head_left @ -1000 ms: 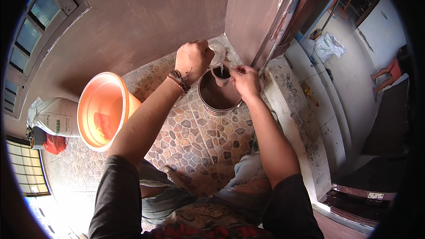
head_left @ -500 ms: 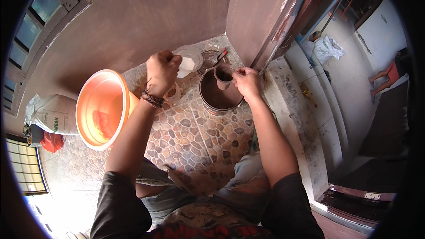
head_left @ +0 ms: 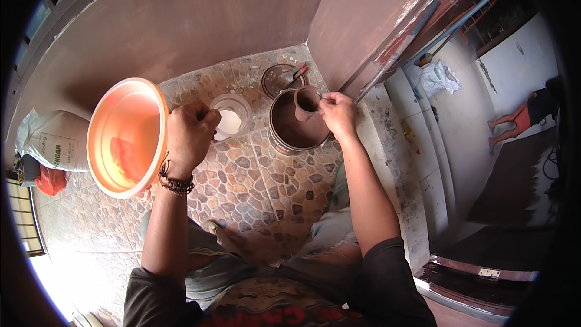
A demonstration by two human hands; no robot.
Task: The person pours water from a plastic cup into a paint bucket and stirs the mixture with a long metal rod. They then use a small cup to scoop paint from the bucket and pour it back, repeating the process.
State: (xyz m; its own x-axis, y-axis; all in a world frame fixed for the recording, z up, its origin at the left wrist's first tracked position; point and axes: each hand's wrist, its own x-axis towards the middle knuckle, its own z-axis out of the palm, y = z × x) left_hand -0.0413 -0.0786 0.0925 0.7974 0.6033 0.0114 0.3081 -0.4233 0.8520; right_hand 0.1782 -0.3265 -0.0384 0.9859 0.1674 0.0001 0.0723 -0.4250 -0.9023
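My left hand [head_left: 192, 127] is closed, pinching the rim of a clear plastic tub [head_left: 242, 106] with something white inside. Around that wrist are dark beaded bracelets. With its fingers my right hand [head_left: 338, 112] grips the edge of a brown-coated cup [head_left: 304, 114], which hangs over the mouth of a round paint can [head_left: 283, 143]. Brown paint [head_left: 293, 130] shows inside the can, below the cup. The large orange plastic basin [head_left: 158, 88] is just left of my left hand, with a reddish patch in its bottom.
Behind the can, a brown-smeared lid [head_left: 273, 71] bears a red-and-black handled tool [head_left: 298, 74]. A raised concrete step [head_left: 387, 139] runs along the right. White sacks [head_left: 66, 139] stand at far left, beside a red bag [head_left: 51, 180]. Another person's legs [head_left: 508, 126] show at far right.
My left hand has moved left and nearer me, bringing the clear tub away from the lid. My right hand still holds the cup over the can. The view has shifted slightly.
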